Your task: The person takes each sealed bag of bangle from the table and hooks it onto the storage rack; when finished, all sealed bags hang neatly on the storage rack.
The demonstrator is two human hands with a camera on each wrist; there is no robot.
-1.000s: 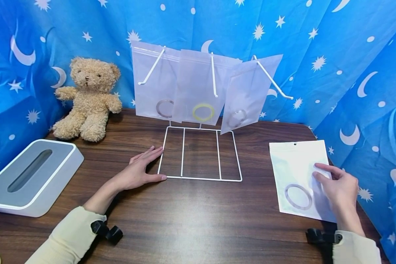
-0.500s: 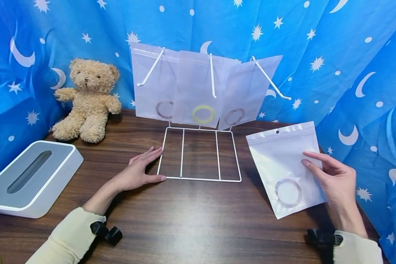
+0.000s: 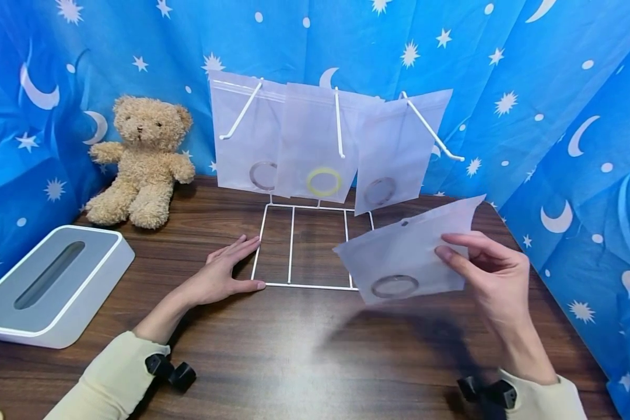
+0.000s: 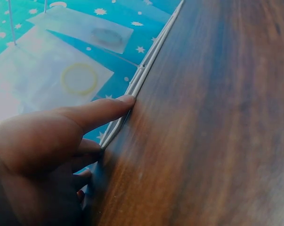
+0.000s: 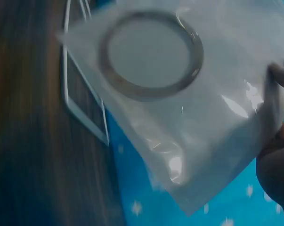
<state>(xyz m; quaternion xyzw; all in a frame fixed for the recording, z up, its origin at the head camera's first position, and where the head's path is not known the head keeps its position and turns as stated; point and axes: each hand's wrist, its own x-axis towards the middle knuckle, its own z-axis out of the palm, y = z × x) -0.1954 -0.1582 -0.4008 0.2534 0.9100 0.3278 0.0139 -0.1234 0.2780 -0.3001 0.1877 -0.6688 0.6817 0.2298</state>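
Note:
My right hand (image 3: 496,277) pinches the right side of a whitish zip bag (image 3: 425,254) between thumb and fingers, tilted above the table. A clear-brown bangle (image 5: 153,92) shows inside it in the right wrist view. To its left, a white wire display rack (image 3: 315,286) stands on the table. Three similar bags hang on its hooks: a left bag (image 3: 241,125), a middle bag (image 3: 307,134) with a yellow ring inside, and a right bag (image 3: 394,137). My left hand (image 3: 217,277) rests at the base's left side, its extended thumb and fingertips touching the wire.
A teddy bear (image 3: 142,160) sits at the back left. In front of it is a white box with a grey slotted top (image 3: 52,274). Blue star-and-moon cloth (image 3: 562,116) surrounds the wooden table (image 3: 273,361) at the back and sides.
My right hand has lifted the bag off the table and carried it left toward the rack, tilting it. The hanging right bag has swung slightly. My left hand stays in place.

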